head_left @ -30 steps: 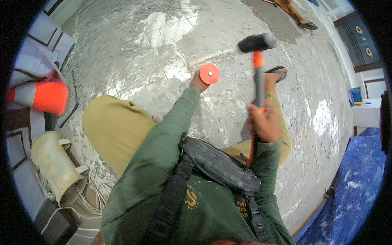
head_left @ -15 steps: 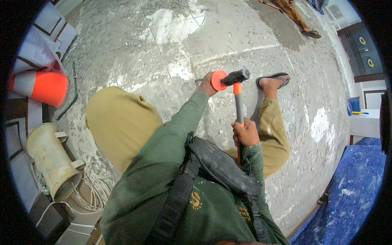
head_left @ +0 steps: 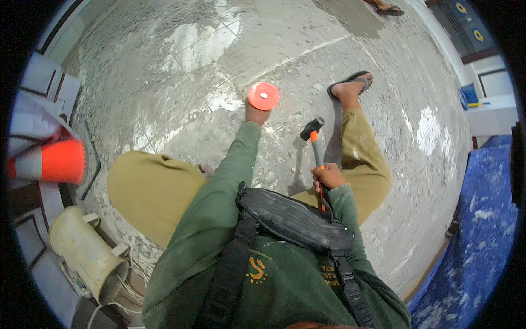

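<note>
Sitting amid open, gritty floor (head_left: 301, 77), we clench our right hand (head_left: 330, 176) round a hammer (head_left: 315, 143), our half-hidden left hand (head_left: 256, 114) round an orange disc-topped tool (head_left: 264, 96).

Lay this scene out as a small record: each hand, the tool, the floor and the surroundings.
Left hand: beneath a round orange-red disc; grip hidden
Right hand: closed around the handle of a hammer
Hammer head: apart from the disc
Floor: rough, grey, whitish patches
Left side: orange cone, pale cylinder
Right side: blue sheet, white-stained
</note>
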Available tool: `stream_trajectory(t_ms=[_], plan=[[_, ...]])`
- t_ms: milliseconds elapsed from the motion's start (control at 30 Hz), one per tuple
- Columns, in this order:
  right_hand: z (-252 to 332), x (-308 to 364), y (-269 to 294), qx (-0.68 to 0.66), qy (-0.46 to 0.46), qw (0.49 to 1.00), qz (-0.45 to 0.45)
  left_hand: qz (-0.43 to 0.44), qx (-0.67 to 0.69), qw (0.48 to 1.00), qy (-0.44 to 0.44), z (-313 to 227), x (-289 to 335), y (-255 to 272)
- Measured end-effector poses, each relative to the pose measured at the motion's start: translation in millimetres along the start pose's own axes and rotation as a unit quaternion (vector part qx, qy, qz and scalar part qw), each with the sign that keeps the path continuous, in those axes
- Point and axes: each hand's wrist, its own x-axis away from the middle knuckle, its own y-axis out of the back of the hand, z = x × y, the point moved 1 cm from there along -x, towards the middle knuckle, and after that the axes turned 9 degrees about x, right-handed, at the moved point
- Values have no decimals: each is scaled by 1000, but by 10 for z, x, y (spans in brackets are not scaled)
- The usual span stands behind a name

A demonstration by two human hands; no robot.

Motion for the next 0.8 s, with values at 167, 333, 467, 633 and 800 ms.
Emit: stream_trajectory(t_ms=[167,333,467,633,800], plan=[[-30,-210,-137,132,-49,990,11,-133,-24,989,55,217,-236,531],[-178,-314,-133,207,-15,977,-42,-206,118,941,242,-128,-285,600],[22,-220,-190,192,-49,980,-12,-217,126,944,215,57,-288,845],[24,-195,-167,150,-67,986,0,-289,203,910,217,-53,-267,907],[-76,-310,-188,205,-42,978,-15,-324,170,914,178,-6,-362,1120]])
